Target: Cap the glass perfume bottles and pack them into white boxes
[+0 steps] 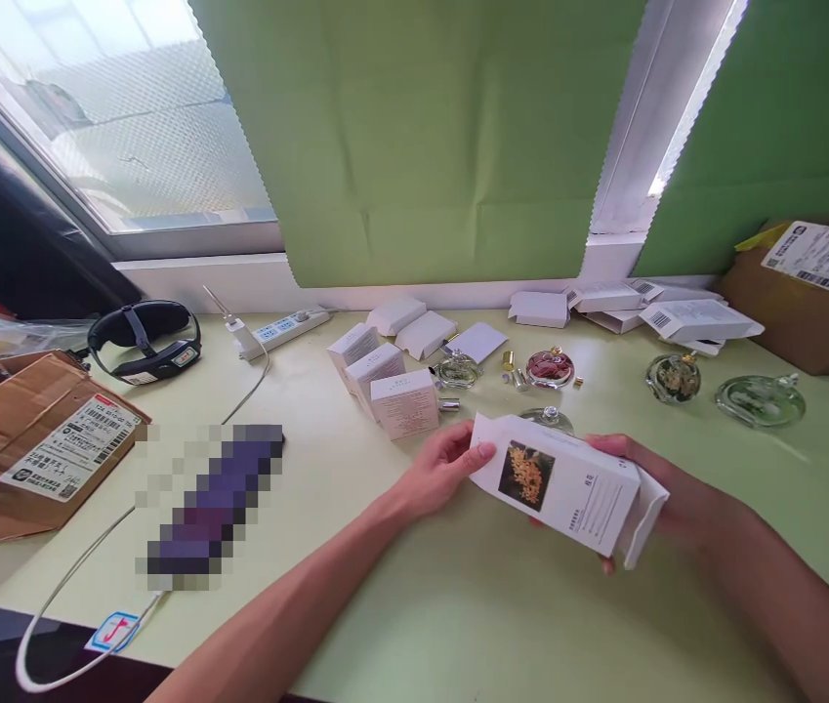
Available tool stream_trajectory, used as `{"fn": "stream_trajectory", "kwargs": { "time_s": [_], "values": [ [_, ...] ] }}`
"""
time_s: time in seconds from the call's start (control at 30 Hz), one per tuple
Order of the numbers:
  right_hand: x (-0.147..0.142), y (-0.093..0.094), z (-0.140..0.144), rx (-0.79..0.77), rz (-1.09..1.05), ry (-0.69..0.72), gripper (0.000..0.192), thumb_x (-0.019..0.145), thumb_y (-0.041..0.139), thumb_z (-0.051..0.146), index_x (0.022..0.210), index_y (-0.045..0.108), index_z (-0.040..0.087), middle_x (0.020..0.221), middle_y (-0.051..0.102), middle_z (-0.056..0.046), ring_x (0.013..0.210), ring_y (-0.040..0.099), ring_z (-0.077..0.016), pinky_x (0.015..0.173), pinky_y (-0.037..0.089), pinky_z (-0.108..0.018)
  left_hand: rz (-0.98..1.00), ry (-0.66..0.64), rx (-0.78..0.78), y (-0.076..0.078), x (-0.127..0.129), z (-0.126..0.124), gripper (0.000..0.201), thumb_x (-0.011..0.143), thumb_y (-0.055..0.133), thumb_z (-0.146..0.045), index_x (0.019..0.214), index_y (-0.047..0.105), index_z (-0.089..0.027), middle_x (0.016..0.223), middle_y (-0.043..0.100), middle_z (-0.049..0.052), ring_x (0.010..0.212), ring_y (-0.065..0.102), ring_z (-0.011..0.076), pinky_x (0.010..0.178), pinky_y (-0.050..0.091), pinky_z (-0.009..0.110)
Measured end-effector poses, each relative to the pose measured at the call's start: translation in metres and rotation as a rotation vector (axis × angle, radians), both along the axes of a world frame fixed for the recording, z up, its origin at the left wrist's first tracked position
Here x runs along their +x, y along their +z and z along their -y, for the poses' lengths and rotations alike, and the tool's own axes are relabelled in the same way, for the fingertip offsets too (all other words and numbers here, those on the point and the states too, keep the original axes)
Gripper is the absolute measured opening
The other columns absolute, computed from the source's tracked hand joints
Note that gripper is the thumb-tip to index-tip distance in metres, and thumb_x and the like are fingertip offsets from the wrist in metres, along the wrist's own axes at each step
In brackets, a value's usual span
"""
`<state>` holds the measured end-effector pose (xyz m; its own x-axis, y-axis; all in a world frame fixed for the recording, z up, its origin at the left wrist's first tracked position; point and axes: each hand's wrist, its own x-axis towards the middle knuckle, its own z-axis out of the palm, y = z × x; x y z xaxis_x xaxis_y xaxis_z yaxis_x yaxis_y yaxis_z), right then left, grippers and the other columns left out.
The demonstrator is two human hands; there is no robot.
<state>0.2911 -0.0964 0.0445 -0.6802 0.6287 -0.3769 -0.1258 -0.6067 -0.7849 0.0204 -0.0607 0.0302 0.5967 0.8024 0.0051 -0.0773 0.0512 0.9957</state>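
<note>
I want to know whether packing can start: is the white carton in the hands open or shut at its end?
Open. The white carton has a flap sticking out loose at its right end, by the right hand.

Daylight is pouring in through the window [128,127] at upper left, glaring white there and along the frame gap at upper right. The surface [458,605] is showing soft shadows. Edges are bowing; one patch is pixelated.
</note>
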Motion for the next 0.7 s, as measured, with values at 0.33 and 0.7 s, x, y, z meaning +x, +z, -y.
{"fn": "stream_trajectory", "kwargs": {
  "time_s": [0.33,0.7],
  "values": [
    [0.029,0.009,-0.010,0.550,0.525,-0.288,0.059,0.087,0.050,0.071,0.126,0.063,0.028,0.108,0.068,-0.011,0.085,0.066,-0.0257,0.059,0.051,-0.032,-0.001,0.022,-0.234,-0.010,-0.005,-0.006,0.040,0.087,0.065,-0.054,0.106,0.063,-0.019,0.101,0.071,0.006,0.091,0.067,0.0210,0.081,0.050,0.031],
    [-0.002,-0.033,-0.029,1.035,0.882,-0.391,0.049,0.087,0.059,0.062,0.114,0.067,0.022,0.107,0.065,-0.008,0.078,0.058,-0.0200,0.061,0.050,-0.032,-0.113,-0.101,-0.205,-0.003,-0.006,-0.005,0.040,0.083,0.069,-0.055,0.091,0.062,-0.016,0.087,0.067,0.004,0.076,0.063,0.0151,0.065,0.045,0.025]
  ]
}}
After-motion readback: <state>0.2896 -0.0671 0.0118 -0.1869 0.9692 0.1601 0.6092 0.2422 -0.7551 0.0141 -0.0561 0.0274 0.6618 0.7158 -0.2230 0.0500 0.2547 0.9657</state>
